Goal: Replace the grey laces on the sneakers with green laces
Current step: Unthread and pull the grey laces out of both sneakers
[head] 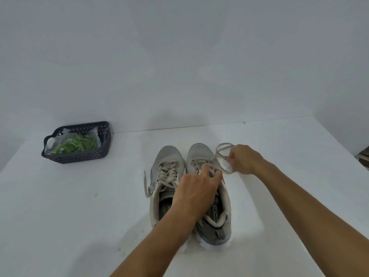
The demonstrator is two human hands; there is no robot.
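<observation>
Dark basket (99, 154) on counter (79, 206) holds bagged green laces (79, 145). Right hand (244, 159) grip holding grey lace (223, 154); left hand (196, 188) grip pinching shoe (211, 196) lacing.

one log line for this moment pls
step: unlacing right sneaker | left hand: on its eyelets | right hand: pulling grey lace | left sneaker: laced | green laces: in basket

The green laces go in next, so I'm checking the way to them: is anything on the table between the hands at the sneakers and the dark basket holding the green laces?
Nothing visible. The white table lies bare between the left hand and the dark perforated plastic basket; the green laces sit inside in a clear bag.
</observation>
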